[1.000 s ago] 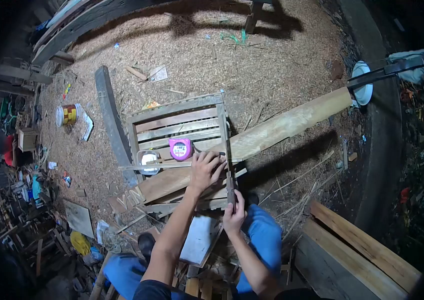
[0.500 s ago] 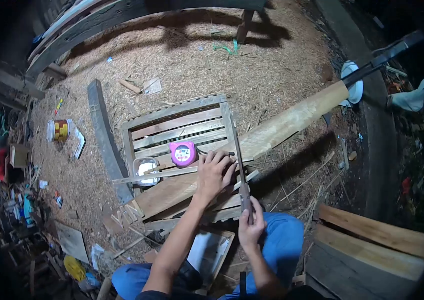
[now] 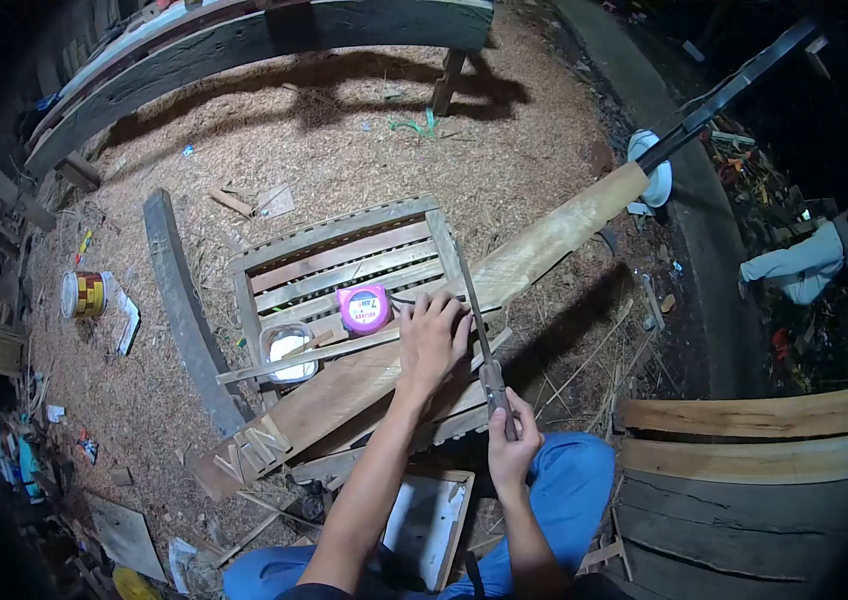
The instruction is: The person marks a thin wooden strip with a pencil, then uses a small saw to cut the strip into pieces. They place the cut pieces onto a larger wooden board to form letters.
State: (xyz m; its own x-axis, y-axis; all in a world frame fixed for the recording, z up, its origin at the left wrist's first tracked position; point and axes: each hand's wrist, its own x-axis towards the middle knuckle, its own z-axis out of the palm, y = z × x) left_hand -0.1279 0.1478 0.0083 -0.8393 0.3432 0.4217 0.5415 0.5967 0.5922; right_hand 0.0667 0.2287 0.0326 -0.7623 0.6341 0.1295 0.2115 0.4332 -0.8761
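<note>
My right hand (image 3: 515, 440) is wrapped round the handle of a handsaw (image 3: 485, 350), whose narrow blade points away from me. Close to the blade, my left hand (image 3: 431, 338) presses down with curled fingers on a thin wooden strip (image 3: 269, 370). This strip runs left over a long plank (image 3: 344, 385), which lies slanted across a slatted wooden frame (image 3: 244, 310). A pink tape measure (image 3: 365, 309) sits just left of my left hand. Beside it stands a clear plastic tub (image 3: 289, 352) with something white inside. My fingers hide where the strip meets the blade.
Short wood pieces (image 3: 252, 448) lie on the plank's near end. A curved beam (image 3: 184, 300) and a red-and-yellow can (image 3: 84, 294) are at the left. A bench (image 3: 274, 40) spans the back. Boards (image 3: 754, 460) lie at right, where another person's leg (image 3: 794, 268) shows.
The view has shifted, so the surroundings sit differently in it. More of the other person shows at right. My hands keep their holds, and the saw's angle is slightly different.
</note>
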